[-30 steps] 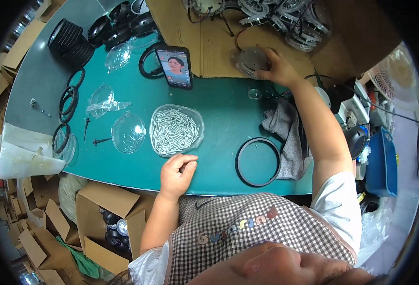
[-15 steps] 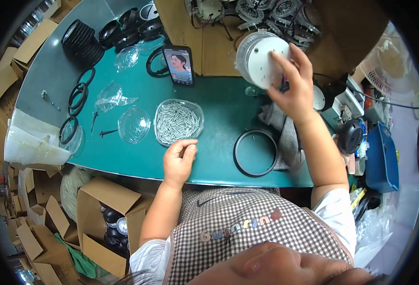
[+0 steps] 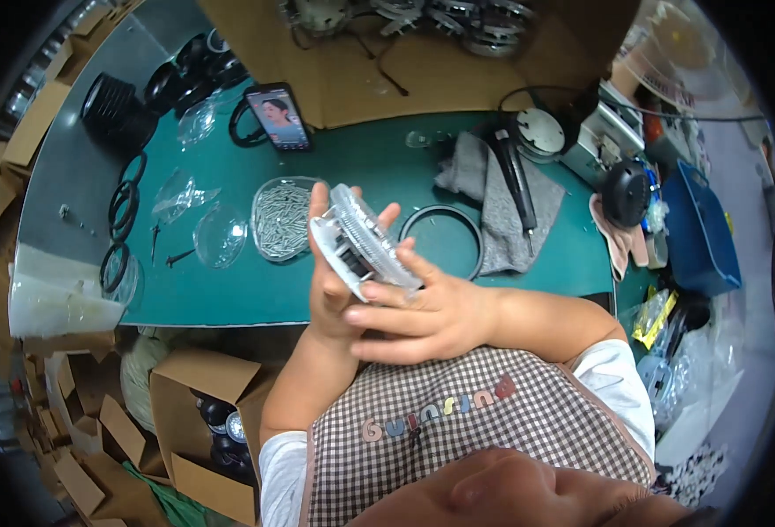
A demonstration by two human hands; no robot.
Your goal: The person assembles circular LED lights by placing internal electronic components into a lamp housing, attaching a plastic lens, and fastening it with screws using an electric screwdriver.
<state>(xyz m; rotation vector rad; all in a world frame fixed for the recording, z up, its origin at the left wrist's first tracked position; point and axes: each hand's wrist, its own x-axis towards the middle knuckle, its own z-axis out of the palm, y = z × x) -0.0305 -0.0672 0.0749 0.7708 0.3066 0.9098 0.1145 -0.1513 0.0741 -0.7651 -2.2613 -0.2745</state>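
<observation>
A round lamp unit point(image 3: 372, 235) with a clear ribbed ring and a white plate is tilted on edge between my hands, above the front of the green table. My left hand point(image 3: 328, 294) grips it from the left, fingers up behind it and thumb near its lower edge. On the other side, my right hand point(image 3: 431, 321) has its fingers at the lower rim. Left of the lamp unit is a clear bowl of small screws point(image 3: 282, 220). Just behind my right hand lies a black ring point(image 3: 478, 230).
A grey cloth point(image 3: 510, 241) carries a black pen-shaped electric screwdriver point(image 3: 514, 180). A phone point(image 3: 279, 119) stands before a cardboard box point(image 3: 352, 92) of lamp units. Clear covers point(image 3: 220, 235) and black rings point(image 3: 121, 211) lie left. A blue bin point(image 3: 704, 233) stands at right.
My right hand has brought the lamp unit from near the box down to the front middle. My left hand has risen from beside the screw bowl and now grips it too. The view has shifted.
</observation>
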